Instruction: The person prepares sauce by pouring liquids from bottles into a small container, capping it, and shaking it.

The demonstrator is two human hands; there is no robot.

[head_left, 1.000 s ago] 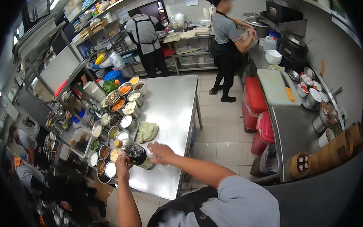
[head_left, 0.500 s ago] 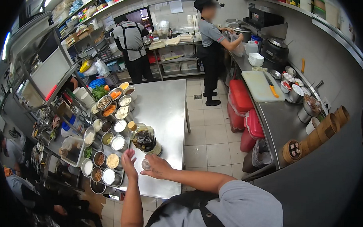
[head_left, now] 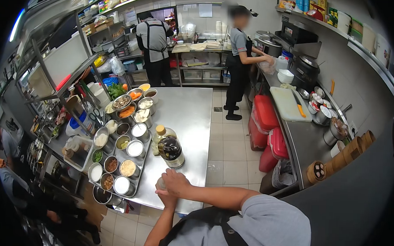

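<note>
Over the near end of the steel table point(head_left: 192, 123), my right hand point(head_left: 176, 183) is closed around a small clear container point(head_left: 161, 183). My left hand point(head_left: 167, 199) is up against it from below, its fingers mostly hidden by the container and the right hand. A large bottle point(head_left: 170, 149) of dark liquid with a yellow cap stands upright just beyond my hands. Behind the bottle, a bit of pale green dough point(head_left: 155, 148) shows. To the left, a tray point(head_left: 141, 175) holds several metal cups of white, brown and chopped ingredients.
A co-worker point(head_left: 239, 59) stands at the right counter point(head_left: 307, 140); another point(head_left: 154, 47) bends at the back counter. The right counter bears a white cutting board point(head_left: 288, 104) with an orange-handled knife point(head_left: 298, 105). Red bins point(head_left: 264, 121) stand beside it. Shelving point(head_left: 56, 53) rises at left.
The bottle has gone from my left hand to standing on the table. My left hand has moved right and down to meet my right hand at the small container. The view has shifted.
</note>
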